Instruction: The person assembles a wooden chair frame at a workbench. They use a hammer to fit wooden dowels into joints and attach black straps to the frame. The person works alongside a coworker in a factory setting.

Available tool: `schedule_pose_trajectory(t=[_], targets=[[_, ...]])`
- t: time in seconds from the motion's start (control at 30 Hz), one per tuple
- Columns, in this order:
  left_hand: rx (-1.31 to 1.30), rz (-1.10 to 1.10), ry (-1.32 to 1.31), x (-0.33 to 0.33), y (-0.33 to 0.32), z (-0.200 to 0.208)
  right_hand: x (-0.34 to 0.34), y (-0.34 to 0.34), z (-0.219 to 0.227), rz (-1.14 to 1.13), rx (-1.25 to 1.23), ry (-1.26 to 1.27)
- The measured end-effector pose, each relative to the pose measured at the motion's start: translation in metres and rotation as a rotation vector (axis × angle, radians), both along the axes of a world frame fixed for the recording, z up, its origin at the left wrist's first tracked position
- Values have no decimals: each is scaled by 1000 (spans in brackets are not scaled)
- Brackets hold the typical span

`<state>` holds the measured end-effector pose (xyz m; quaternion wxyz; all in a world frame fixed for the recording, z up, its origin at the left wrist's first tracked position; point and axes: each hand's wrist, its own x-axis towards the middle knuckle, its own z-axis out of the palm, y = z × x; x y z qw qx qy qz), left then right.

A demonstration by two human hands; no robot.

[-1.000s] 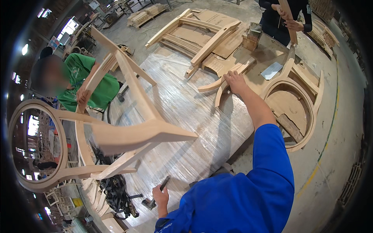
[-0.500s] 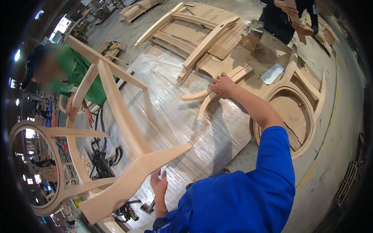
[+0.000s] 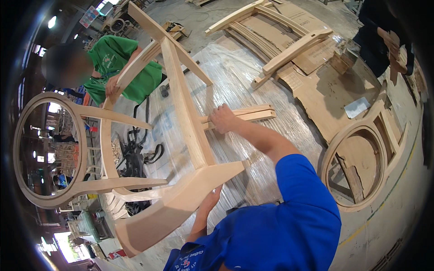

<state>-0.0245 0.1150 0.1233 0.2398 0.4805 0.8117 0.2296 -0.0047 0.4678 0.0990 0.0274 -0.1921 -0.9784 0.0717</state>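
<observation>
My right hand [image 3: 223, 119] is wrapped round two curved pale wooden pieces [image 3: 260, 114], side by side above the plastic-covered tabletop, just beyond a chair frame's long rail. The unfinished wooden chair frame [image 3: 183, 108] stands tilted across the left half of the view; its round ring [image 3: 82, 144] is at the far left. Close behind the wide near leg [image 3: 169, 207] is my left hand [image 3: 210, 198]. Its fingers are largely hidden by that wood, so I cannot see whether they touch it. A co-worker's hand [image 3: 112, 85] grips the frame's far side.
Beyond the table surface [image 3: 248, 144], another wooden frame [image 3: 289, 56] lies on cardboard [image 3: 312, 97]. A second round-backed frame [image 3: 332, 149] is at the right. Black straps [image 3: 133, 158] lie under the chair frame. A co-worker in green [image 3: 122, 58] stands left; another person [image 3: 382, 36] stands far right.
My right hand has brought the curved pieces left and nearer, beside the chair frame's rail. My left hand has moved up behind the near leg. The whole view has shifted.
</observation>
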Motion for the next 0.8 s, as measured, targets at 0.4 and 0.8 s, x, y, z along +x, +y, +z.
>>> schedule_pose_trajectory(t=[0.4, 0.8], targets=[[-33, 58, 102, -14, -61, -17, -2, 31, -28, -279, -401, 46], [-178, 147, -28, -20, -37, -7, -9, 62, -52, -41, -146, 199]])
